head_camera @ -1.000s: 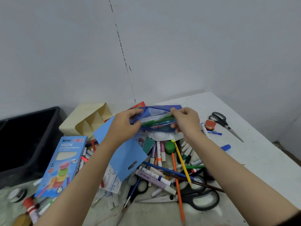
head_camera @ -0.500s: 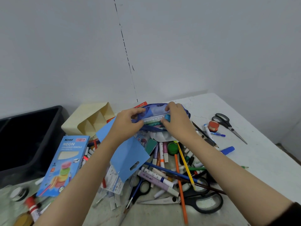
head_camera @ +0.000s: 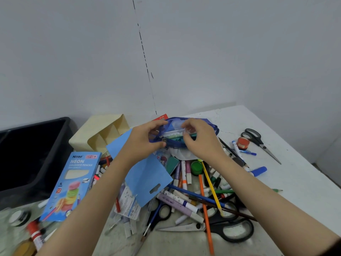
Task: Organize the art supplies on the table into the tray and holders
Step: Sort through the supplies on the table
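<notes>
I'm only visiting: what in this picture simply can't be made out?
All in the head view:
The blue pouch: contents mostly covered by the left hand and right hand gripping it.
The white object beneath the pouch: hidden by pouch and right hand, so unidentifiable.
The black tray: interior too dark, cut off by the left edge.
The red-capped bottle, bottom left: blurred, label unreadable.

The person shows 2 forearms, the left forearm [head_camera: 96,196] and the right forearm [head_camera: 258,183], both bare along all their visible length. The left hand [head_camera: 142,143] and right hand [head_camera: 201,143] are bare too. A dark sleeve [head_camera: 338,244] edge shows on the right arm, in the bottom right corner.
</notes>
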Available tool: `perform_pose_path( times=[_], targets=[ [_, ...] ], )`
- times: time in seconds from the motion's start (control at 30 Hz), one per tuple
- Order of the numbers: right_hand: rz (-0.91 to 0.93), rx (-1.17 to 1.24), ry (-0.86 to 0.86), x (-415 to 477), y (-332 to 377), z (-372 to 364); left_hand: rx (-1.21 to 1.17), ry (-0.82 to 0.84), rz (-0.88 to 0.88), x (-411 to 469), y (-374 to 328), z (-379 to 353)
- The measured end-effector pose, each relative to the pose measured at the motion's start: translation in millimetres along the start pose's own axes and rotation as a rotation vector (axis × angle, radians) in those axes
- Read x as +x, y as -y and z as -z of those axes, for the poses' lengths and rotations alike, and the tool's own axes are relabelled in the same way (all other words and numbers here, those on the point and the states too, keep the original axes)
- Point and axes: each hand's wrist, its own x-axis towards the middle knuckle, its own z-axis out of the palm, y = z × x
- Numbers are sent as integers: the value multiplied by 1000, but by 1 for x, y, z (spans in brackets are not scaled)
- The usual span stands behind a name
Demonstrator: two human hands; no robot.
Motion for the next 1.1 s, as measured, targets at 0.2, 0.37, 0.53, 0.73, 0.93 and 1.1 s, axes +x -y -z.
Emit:
perform_pose_path(
  times=[0.2, 0.37, 0.53, 0.73, 0.93, 1.1],
  targets=[
    [69, -44, 112, 1, 10, -16, -81, -85, 23, -3, -2, -1],
    [118, -105, 60, 3, 16, -25, -153, -131, 66, -5, -3, 2],
    [46, 46, 32, 4, 21, -26, -192, -158, 63, -6, 2, 6],
    [-9, 129, -31, -1, 21, -34, -123, -86, 4, -8, 7, 12],
    [-14, 107, -88, 0, 30, -33, -93, -143, -12, -8, 12, 10],
    [-217, -117, -126, 6, 35, -24, -29, -190, -71, -10, 8, 8]
  ],
)
